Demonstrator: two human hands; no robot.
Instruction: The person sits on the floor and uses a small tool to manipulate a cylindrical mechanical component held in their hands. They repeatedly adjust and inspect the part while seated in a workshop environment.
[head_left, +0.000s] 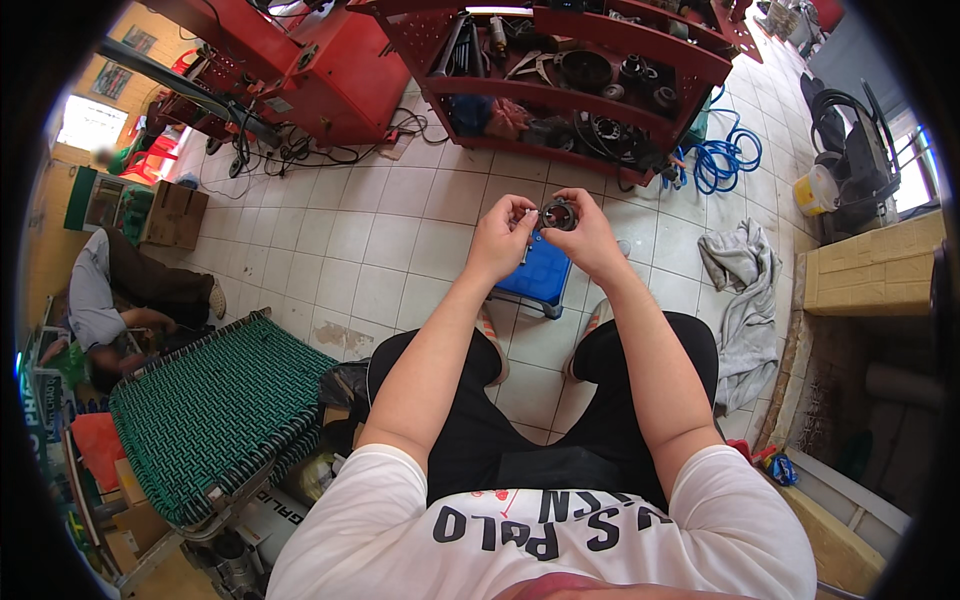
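Note:
Both arms reach forward over a blue plastic box (535, 278) on the floor between my feet. My right hand (588, 238) is closed round a dark, round, hollow metal part (556, 215), its open side facing me. Close beside it, my left hand (502, 238) is closed in a pinch. A tiny pale bit shows at those fingertips, too small to name. The two hands are nearly touching at the round part. Something thin and metallic lies on the box below my left hand, partly hidden by it.
A red tool cart (560, 90) with tools and round parts stands ahead, a red machine (335, 85) to its left. Blue hose (725, 160) coils at right, near a grey cloth (742, 290). A green woven chair (225, 410) is at left; a person (120, 290) sits beyond.

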